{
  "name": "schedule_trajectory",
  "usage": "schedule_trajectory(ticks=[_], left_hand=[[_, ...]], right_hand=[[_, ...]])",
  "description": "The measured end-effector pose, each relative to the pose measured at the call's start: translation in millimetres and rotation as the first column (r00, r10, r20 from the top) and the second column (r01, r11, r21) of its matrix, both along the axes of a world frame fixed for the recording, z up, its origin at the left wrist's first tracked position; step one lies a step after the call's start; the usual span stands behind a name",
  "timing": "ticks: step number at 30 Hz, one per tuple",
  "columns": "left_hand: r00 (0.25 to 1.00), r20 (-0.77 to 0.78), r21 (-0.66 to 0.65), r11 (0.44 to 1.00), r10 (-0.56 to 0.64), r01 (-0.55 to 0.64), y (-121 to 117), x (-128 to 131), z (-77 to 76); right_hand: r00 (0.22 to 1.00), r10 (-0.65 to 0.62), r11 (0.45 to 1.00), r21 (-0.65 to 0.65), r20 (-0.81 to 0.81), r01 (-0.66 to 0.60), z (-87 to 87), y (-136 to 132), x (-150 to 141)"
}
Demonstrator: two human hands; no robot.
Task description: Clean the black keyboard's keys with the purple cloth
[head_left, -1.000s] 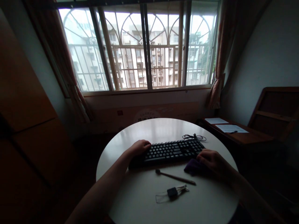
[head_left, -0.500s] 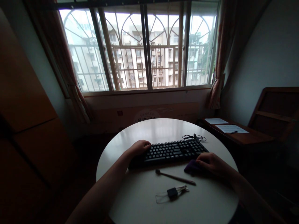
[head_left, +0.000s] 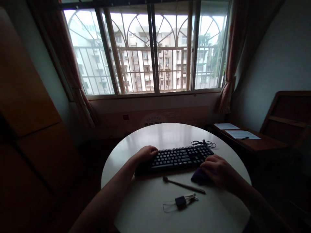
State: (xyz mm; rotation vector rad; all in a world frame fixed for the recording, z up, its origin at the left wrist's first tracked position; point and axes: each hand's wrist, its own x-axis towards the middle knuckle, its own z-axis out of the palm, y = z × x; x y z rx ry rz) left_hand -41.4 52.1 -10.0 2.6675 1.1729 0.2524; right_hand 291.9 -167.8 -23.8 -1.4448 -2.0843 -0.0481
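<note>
A black keyboard (head_left: 177,158) lies on the round white table (head_left: 150,204). My left hand (head_left: 146,152) is closed around its left end, with the fingers at the back corner. At the right front corner, my right hand (head_left: 217,166) bends its fingers over a purple cloth (head_left: 200,175), part of which hangs down onto the tabletop. The fingertips are close to the right-hand keys; whether they touch is hard to tell. In front of the keyboard lies a thin brush (head_left: 184,185) with a dark round head. Nearer me rests a small black block with wire loops (head_left: 180,202), resembling a keycap puller.
A coiled black cable (head_left: 203,143) sits behind the keyboard's right end. To the right stands a low wooden table (head_left: 272,144) with paper sheets (head_left: 243,134) and a dark pen. A barred window (head_left: 155,51) and curtains are beyond.
My right hand drew back slightly from the keyboard's right end, then shifted left and up over its front right corner, with the purple cloth. My left hand stayed in place.
</note>
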Motion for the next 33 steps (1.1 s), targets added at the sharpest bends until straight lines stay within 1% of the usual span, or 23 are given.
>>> schedule_trajectory(ticks=[2, 4, 5, 6, 8, 10, 12, 15, 20, 23, 27, 33], left_hand=[[1.000, -0.006, 0.003, 1.000, -0.004, 0.004, 1.1, -0.1, -0.4], [1.000, -0.006, 0.001, 1.000, -0.006, 0.006, 1.7, 0.0, -0.6], [1.000, -0.004, 0.001, 1.000, -0.007, 0.007, 1.9, 0.0, -0.6], [1.000, -0.001, 0.000, 1.000, -0.008, 0.008, 1.8, 0.0, -0.6], [1.000, 0.003, -0.002, 1.000, -0.005, 0.005, 1.6, -0.1, -0.5], [1.000, 0.005, -0.003, 1.000, -0.002, 0.002, 1.2, -0.2, -0.7], [1.000, 0.007, -0.004, 1.000, 0.001, -0.001, 1.1, -0.2, -0.9], [1.000, 0.015, -0.004, 1.000, 0.003, -0.003, 1.3, 0.2, -1.4], [1.000, 0.027, -0.002, 1.000, 0.012, -0.012, 2.4, 0.5, -2.8], [1.000, 0.029, -0.009, 1.000, 0.011, -0.010, 3.5, 0.2, -3.8], [1.000, 0.026, -0.009, 1.000, 0.006, -0.006, 4.9, -0.1, -4.8], [1.000, 0.025, -0.015, 1.000, 0.016, -0.016, 4.5, 0.4, -4.3]], right_hand=[[0.998, 0.065, 0.998, -0.011, 0.000, -0.065, 8.7, -10.4, -15.0], [0.984, 0.179, 0.982, -0.061, -0.001, -0.179, 12.8, -19.7, -33.2], [0.972, 0.234, 0.969, -0.088, 0.002, -0.233, 12.6, -23.1, -42.5], [0.965, 0.262, 0.960, -0.104, 0.002, -0.261, 11.0, -25.5, -51.4], [0.959, 0.283, 0.954, -0.111, 0.026, -0.279, 5.2, -27.4, -65.3], [0.955, 0.292, 0.950, -0.131, 0.053, -0.283, -0.8, -26.8, -72.2], [0.953, 0.299, 0.945, -0.153, 0.046, -0.289, -4.1, -26.0, -72.6], [0.949, 0.315, 0.934, -0.182, 0.005, -0.309, -3.1, -26.5, -68.8], [0.906, 0.421, 0.878, -0.237, -0.033, -0.416, 1.5, -27.6, -69.6], [0.894, 0.445, 0.859, -0.264, -0.041, -0.440, 0.5, -25.8, -72.4], [0.902, 0.432, 0.862, -0.284, -0.023, -0.420, -1.5, -24.5, -74.7], [0.898, 0.440, 0.878, -0.212, 0.003, -0.430, -0.7, -26.4, -77.1]])
